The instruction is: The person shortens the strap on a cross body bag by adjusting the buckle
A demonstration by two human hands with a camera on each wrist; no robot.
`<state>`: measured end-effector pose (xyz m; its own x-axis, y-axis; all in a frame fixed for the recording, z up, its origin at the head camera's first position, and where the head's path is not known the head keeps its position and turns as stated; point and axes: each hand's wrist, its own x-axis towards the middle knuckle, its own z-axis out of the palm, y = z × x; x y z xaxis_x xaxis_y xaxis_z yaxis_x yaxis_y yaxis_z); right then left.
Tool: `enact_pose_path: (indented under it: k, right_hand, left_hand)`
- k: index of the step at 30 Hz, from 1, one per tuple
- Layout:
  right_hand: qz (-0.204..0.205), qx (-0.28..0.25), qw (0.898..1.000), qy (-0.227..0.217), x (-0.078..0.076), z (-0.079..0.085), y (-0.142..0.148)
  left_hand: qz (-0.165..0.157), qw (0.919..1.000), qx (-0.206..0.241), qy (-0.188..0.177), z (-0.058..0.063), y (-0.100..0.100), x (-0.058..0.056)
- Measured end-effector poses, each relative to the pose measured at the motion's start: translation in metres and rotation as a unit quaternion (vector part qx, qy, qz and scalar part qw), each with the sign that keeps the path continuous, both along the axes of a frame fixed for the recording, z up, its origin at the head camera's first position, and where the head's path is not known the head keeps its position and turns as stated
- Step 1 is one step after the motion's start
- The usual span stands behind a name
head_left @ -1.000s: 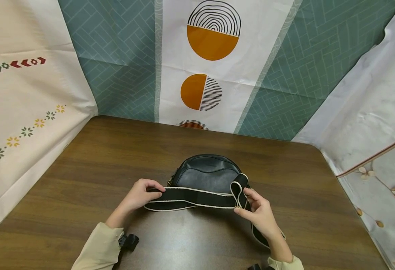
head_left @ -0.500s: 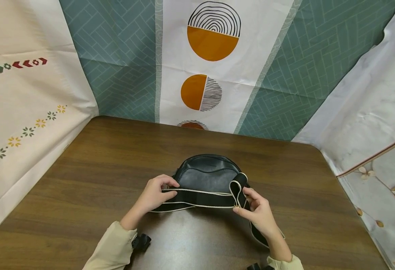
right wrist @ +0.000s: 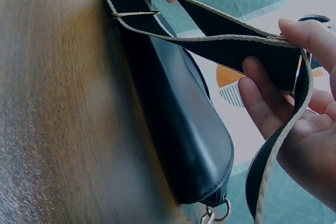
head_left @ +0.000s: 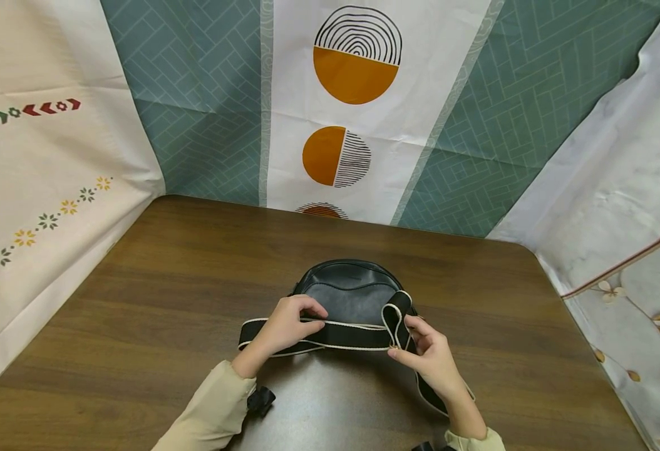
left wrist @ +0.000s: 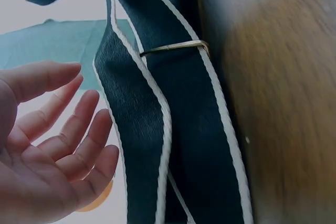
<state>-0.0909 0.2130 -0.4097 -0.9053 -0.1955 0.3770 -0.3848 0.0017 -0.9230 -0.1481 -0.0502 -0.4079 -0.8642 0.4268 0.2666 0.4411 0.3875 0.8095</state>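
A small black rounded handbag lies on the table, its wide black strap with cream edges stretched along the near side. At the bag's right end, my right hand pinches the strap where it folds into a small upright loop. The right wrist view shows the thumb and fingers on either side of the webbing. My left hand hovers over the strap's middle; in the left wrist view its fingers are loosely bent, with nothing between them. A thin gold-coloured slider crosses the strap.
The brown wooden table extends around the bag. Behind it hangs a green and white patterned cloth, with a cream cloth on the left and a floral one on the right. A metal ring hangs at the bag's end.
My left hand has moved right along the strap, from its left bend to the middle, leaving that bend uncovered. The right hand keeps its pinch in nearly the same place.
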Motion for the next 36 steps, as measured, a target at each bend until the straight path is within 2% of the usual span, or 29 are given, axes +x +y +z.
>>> enact_pose_path:
  k: [12, 19, 28, 36]
  right_hand:
    - [-0.007, 0.006, 1.000, -0.012, 0.000, -0.001, -0.001]
    - [-0.003, 0.001, 1.000, -0.015, 0.000, -0.002, -0.002]
    - [0.000, 0.000, 1.000, -0.024, -0.001, -0.005, -0.001]
    - [0.001, -0.004, 1.000, -0.019, -0.002, -0.006, -0.001]
  left_hand:
    - [-0.037, 0.9992, -0.009, 0.007, 0.003, 0.018, -0.003]
    - [-0.057, 0.9983, -0.015, -0.008, 0.005, 0.028, -0.004]
    - [-0.078, 0.9964, -0.033, -0.008, 0.002, 0.032, -0.006]
    - [-0.085, 0.9949, -0.039, -0.037, 0.001, 0.032, -0.004]
